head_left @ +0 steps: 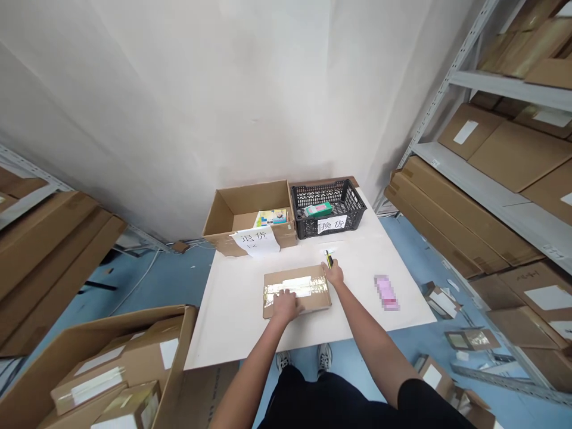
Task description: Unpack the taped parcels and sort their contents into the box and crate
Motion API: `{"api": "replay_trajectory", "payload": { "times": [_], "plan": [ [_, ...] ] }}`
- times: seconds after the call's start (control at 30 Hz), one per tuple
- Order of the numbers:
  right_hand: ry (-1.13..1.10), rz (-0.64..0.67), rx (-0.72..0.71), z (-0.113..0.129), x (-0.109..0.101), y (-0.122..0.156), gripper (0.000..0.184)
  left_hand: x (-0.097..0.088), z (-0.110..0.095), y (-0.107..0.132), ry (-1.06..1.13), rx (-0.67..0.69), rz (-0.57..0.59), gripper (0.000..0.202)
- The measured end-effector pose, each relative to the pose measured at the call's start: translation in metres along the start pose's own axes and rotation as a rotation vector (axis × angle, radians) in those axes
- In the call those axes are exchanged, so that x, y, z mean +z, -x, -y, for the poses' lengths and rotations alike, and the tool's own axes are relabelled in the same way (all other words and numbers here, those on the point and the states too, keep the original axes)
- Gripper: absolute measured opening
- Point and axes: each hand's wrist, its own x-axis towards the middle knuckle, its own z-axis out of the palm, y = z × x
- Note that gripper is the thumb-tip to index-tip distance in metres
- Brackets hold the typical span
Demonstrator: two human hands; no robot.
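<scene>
From where I stand, a taped box (273, 280) lies on the bench (232, 316), near the front edge and roughly midway between the front corners. A white label (298, 282) partly covers its shiny tape (319, 285). The left hand (286, 305) rests on top, fingers loosely spread, gripping nothing. The right hand (333, 273), at the box's rear right corner, is closed around what looks like a yellow-and-black cutter (329, 260) pointing toward the back edge; I can't make out whether its blade is out.

I'd press down with the left palm so the box can't slide, and have those fingers well off the cutter's line. Any stroke should be shallow, sparing what's inside, and never aimed at the left hand.

A blurred pink item (386, 292) lies toward the right edge. Along the back edge, an open carton (217, 241) fills the left corner, a black crate (308, 227) the right.
</scene>
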Motion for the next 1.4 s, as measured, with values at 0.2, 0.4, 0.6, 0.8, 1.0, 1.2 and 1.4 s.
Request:
{"api": "replay_trajectory", "payload": {
  "times": [0.2, 0.4, 0.6, 0.8, 1.0, 1.2, 1.4],
  "plan": [
    [-0.259, 0.174, 0.022, -0.059, -0.001, 0.034, 0.051, 0.015, -0.017, -0.013, 0.049, 0.182, -0.053, 0.106],
    [-0.214, 0.284, -0.013, -0.072, -0.003, 0.042, 0.049, 0.046, -0.015, -0.018, 0.049, 0.184, -0.179, 0.104],
    [0.026, 0.293, -0.052, -0.057, -0.014, 0.048, 0.052, 0.055, -0.014, -0.022, -0.016, 0.153, -0.222, 0.098],
    [0.083, 0.299, -0.081, -0.081, -0.015, 0.076, 0.05, 0.056, -0.018, -0.021, 0.004, 0.141, -0.206, 0.099],
    [-0.231, 0.163, 0.084, -0.1, 0.006, 0.087, 0.056, 0.031, -0.003, -0.027, 0.074, 0.179, -0.153, 0.095],
    [-0.291, 0.101, 0.092, -0.071, 0.061, 0.083, 0.066, -0.005, 0.059, -0.034, 0.087, -0.079, -0.207, 0.069],
    [-0.331, -0.078, 0.195, -0.04, 0.032, 0.012, 0.064, 0.002, 0.029, -0.003, 0.019, -0.197, -0.196, 0.064]
  ]
}}
